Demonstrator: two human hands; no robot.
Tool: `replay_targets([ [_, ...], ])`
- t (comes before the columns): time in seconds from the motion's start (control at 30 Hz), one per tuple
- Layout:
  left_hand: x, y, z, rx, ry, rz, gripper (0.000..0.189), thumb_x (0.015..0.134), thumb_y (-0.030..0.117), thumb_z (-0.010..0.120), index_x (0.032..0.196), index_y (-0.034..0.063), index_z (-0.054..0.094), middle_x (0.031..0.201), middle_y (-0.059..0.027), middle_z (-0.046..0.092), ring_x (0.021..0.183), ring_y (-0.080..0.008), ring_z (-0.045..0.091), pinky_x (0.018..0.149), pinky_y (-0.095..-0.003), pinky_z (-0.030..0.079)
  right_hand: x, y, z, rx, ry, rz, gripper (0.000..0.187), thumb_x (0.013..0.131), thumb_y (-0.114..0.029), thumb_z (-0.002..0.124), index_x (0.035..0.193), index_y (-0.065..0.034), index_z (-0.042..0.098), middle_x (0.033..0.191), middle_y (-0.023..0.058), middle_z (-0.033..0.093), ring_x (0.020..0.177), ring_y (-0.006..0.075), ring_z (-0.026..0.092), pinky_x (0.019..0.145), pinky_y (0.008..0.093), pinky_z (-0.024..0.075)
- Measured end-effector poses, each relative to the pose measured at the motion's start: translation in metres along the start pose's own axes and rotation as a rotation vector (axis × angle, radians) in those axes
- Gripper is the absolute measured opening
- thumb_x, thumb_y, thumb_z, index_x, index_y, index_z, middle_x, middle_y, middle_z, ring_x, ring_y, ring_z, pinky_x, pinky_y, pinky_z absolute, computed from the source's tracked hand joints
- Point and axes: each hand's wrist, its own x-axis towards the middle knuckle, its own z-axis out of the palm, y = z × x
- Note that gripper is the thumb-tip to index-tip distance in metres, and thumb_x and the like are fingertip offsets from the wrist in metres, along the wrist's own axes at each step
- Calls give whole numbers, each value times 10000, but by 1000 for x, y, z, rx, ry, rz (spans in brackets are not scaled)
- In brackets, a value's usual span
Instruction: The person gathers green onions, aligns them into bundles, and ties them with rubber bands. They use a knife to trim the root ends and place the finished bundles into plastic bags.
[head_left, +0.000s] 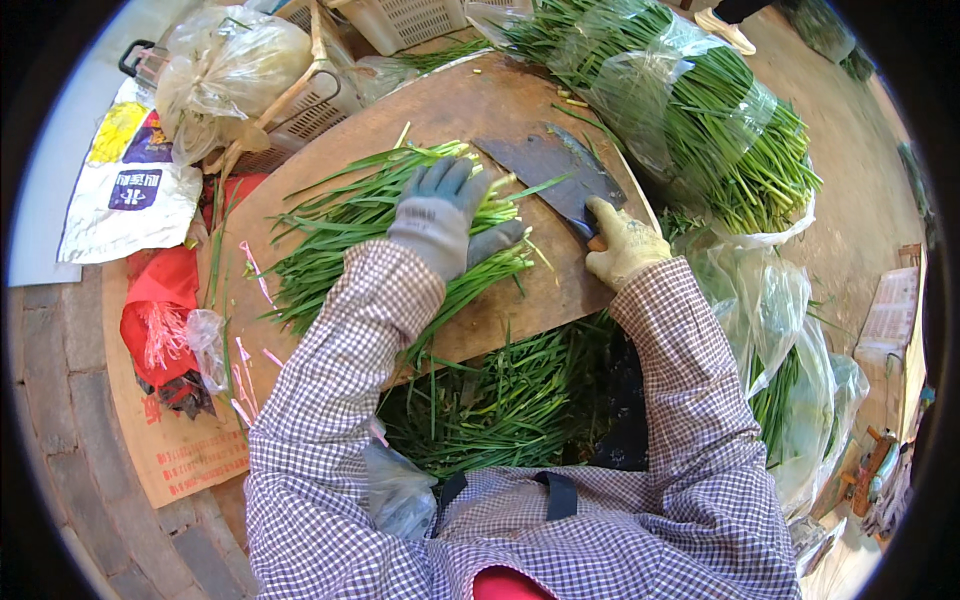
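My left hand (442, 214), in a grey work glove, presses down around a bunch of garlic chives (322, 247) on a round wooden board (450, 105). The pale cut stem ends point right; the leaves fan out left. My right hand (626, 244), in a yellowish glove, grips the handle of a broad dark cleaver (547, 161). Its blade lies flat on the board, pointing up and left, with a loose green leaf across it. Most of the handle is hidden in my palm. Between my forearms, below the board's near edge, lies a heap of loose chive leaves (495, 405).
A large plastic-wrapped bundle of chives (697, 112) lies at the upper right, with plastic bags (787, 375) below it. Pink ties (255, 270) and a red bag (161, 307) are at left. Plastic crates (405, 22), a stuffed clear bag (232, 67) and a printed sack (127, 195) stand behind.
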Motion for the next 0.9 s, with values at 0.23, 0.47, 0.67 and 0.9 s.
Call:
replay_targets([
  [0.23, -57, -9, 27, -85, 142, 197, 567, 814, 378, 717, 1231, 51, 517, 1275, -189, 551, 1195, -421, 521, 1060, -568, 372, 3, 0, 2, -14, 0, 22, 550, 835, -226, 606, 1349, -118, 440, 1194, 192, 616, 1120, 346, 603, 959, 424, 477],
  [0.47, -65, 14, 24, 181, -41, -42, 1158, 672, 714, 697, 1452, -17, 252, 1511, -283, 256, 1413, -461, 227, 1144, -618, 162, 4, 1, 3, 53, 3, 46, 646, 831, -179, 605, 1436, -150, 380, 1191, 196, 624, 1128, 341, 601, 979, 412, 467],
  [0.67, -25, -7, 7, 333, -241, -328, 1272, 669, 810, 621, 1513, -4, 129, 1572, -260, 143, 1468, -412, 110, 1180, -556, 49, 10, 11, 5, 449, 57, 155, 678, 840, -130, 578, 1478, -192, 357, 1155, 215, 638, 1071, 298, 628, 926, 357, 485],
  [0.9, 27, -30, -12, 181, -653, -547, 1377, 533, 781, 741, 1537, 66, 128, 1569, -190, 206, 1467, -340, 167, 1200, -461, 140, -6, -1, 5, 1087, 172, 109, 641, 768, -61, 694, 1373, -18, 487, 799, 21, 572, 627, 112, 530, 583, 272, 459],
])
